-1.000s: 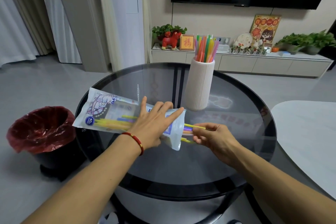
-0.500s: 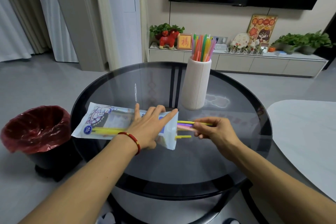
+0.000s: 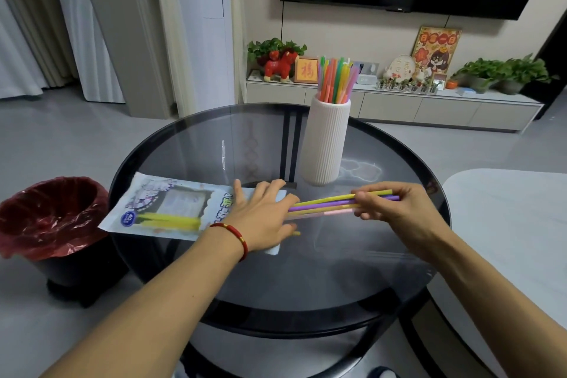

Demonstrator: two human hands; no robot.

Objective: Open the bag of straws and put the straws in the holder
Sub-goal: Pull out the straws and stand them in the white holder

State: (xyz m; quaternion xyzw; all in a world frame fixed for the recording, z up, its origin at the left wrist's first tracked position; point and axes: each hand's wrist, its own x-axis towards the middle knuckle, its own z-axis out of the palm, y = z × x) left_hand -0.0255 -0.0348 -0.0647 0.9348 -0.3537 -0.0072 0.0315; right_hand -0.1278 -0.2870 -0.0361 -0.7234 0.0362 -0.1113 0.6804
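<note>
The printed straw bag (image 3: 167, 207) lies flat on the round glass table (image 3: 352, 285), its open end toward the right. My left hand (image 3: 264, 218) presses flat on that end with straight fingers. A few yellow straws (image 3: 170, 220) still show through the bag. My right hand (image 3: 395, 209) pinches a small bundle of straws (image 3: 325, 205), yellow, purple and pink, drawn mostly out of the bag's mouth. The white ribbed holder (image 3: 325, 144) stands upright behind the hands with several coloured straws (image 3: 336, 78) in it.
A black bin with a red liner (image 3: 52, 218) stands on the floor left of the table. A white table (image 3: 509, 224) sits at the right. A low cabinet with plants and ornaments (image 3: 399, 95) runs along the back wall under a TV.
The bag has come down flat onto the table under my left hand. My right hand has pulled the straw bundle rightward, further out of the bag.
</note>
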